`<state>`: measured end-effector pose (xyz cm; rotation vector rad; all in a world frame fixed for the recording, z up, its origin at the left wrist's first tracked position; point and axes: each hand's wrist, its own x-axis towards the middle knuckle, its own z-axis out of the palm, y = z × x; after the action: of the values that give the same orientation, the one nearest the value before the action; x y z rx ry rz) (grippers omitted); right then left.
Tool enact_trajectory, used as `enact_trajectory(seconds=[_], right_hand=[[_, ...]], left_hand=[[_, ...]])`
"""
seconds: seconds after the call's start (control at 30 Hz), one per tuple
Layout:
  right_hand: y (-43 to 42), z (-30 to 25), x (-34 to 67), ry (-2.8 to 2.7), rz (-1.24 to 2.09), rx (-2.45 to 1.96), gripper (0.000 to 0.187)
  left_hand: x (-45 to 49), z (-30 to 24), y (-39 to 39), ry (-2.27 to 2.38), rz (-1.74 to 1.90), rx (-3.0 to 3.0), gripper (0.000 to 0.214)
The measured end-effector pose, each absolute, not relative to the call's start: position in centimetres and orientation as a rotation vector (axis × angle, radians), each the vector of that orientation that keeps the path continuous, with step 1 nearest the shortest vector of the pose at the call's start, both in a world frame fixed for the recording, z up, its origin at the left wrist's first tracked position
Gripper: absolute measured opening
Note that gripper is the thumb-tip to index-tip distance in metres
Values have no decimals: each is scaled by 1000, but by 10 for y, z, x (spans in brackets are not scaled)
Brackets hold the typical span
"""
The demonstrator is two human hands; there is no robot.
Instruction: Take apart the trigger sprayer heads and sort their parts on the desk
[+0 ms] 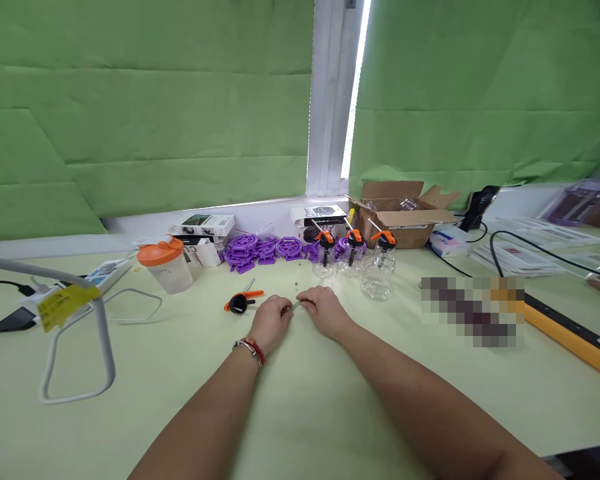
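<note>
We list first the green coverings (155, 100), two broad sheets on the back wall, with a bright gap between. Next we enter one pale green table (330, 413); on it, at far left, one bent grey tube (109, 353) bearing a yellow tag. One open cardboard carton (414, 238) stands at the back, right of centre. One yellow-and-black bar (570, 337) lies at far right. We count three clear jars (377, 279) with orange-and-black tops, before the carton; one heap of purple wheel-like pieces (243, 250), to their left; one orange-lidded cup (177, 275), upright, further left. Of hands we record two: left hand (271, 322), bracelets (250, 348) at its wrist, thumb and fingers pinched together; right hand (327, 311), likewise pinched. One orange-and-black part (239, 304) lies just beside the left hand. Smallest, we note one small metallic piece (295, 306), held by both hands between their fingertips, over the table's middle; its exact form we cannot tell
</note>
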<state>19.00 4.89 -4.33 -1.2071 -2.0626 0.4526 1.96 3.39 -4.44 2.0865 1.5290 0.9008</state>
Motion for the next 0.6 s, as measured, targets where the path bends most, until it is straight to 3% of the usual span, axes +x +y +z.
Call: enact_trajectory(seconds=[0.33,0.47,0.6], right_hand=[[33,-40,173,-929,1697,-1015,12],[26,-37,169,-798,1903,-902,1],[26,-36,168,-775,1933,-891,7]], left_hand=[[23,-35,26,1377,1256,1861,14],[27,-35,23,1287,1285,1865,15],[27,-38,23,1244,1272,1825,30]])
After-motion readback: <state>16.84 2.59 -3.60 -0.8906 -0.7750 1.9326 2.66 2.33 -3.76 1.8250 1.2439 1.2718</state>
